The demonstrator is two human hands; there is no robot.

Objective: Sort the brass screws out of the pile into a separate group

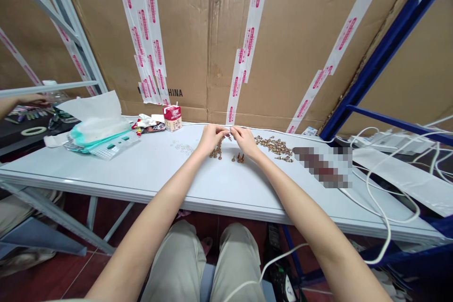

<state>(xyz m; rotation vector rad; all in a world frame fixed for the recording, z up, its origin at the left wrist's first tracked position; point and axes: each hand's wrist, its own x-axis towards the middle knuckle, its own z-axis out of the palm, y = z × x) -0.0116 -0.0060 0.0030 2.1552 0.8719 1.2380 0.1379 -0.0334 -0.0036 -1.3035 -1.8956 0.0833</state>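
My left hand (211, 138) and my right hand (245, 141) stand close together at the far side of the white table (116, 173), their fingertips pinched near each other. Whatever lies between them is too small to tell. Below them, several brass-coloured screws (238, 157) stand or lie in a loose row. A larger heap of the same screws (274, 147) lies just right of my right hand. A scatter of small pale metal pieces (184, 148) lies left of my left hand.
A small red and white carton (172, 118) stands at the far edge, beside a plastic-wrapped tissue pack (99, 134). A pixelated patch (322, 167) covers part of the table at right. White cables (385, 198) loop off the right side. Cardboard (208, 47) walls the back.
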